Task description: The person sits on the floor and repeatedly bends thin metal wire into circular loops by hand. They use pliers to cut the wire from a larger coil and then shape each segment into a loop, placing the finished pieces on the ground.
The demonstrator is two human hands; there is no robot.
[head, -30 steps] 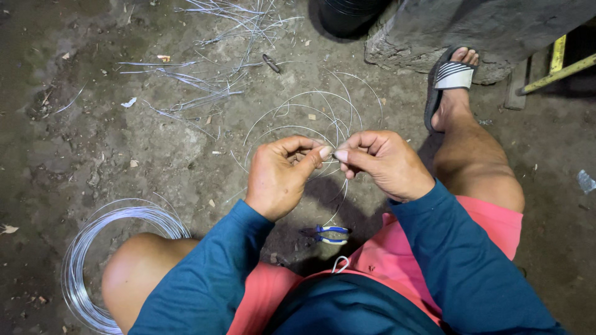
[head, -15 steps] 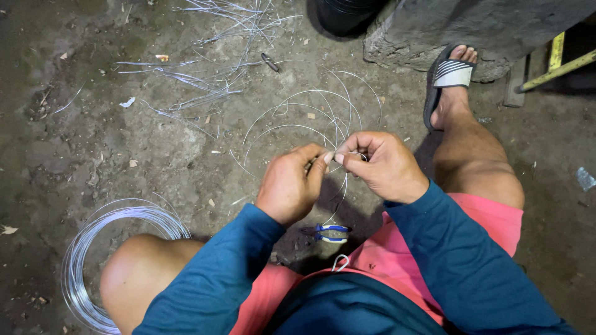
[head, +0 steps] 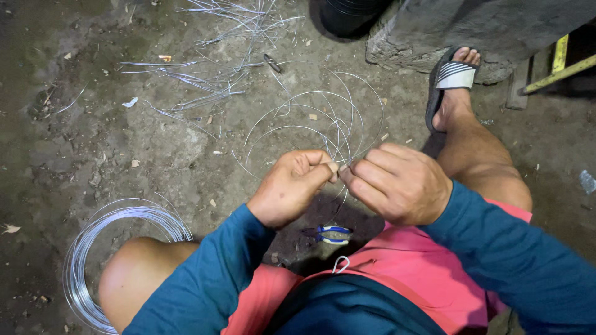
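I am squatting over the dirt floor [head: 93, 142] with both hands brought together in front of my knees; my left hand [head: 292, 186] is curling into a loose fist, thumb and forefinger pinching a thin steel wire [head: 310, 127], and my right hand [head: 400, 183] is pinching the same wire just beside it, fingertips nearly touching; both hands are clamping on that wire, close together, not apart. The wire is springing away from my fingers in several open loops that are lying on the ground ahead of me; the loops' long axis is running away from me and slightly to the right, toward my sandalled foot [head: 453, 80]. Below my hands, in the shadow between my legs, blue-handled pliers [head: 329, 234] are lying on the ground, well clear of my fingers. By my left knee a tight coil of wire [head: 84, 248] is resting flat; farther off, cut straight wire pieces [head: 205, 93] are lying scattered, mostly running left to right.
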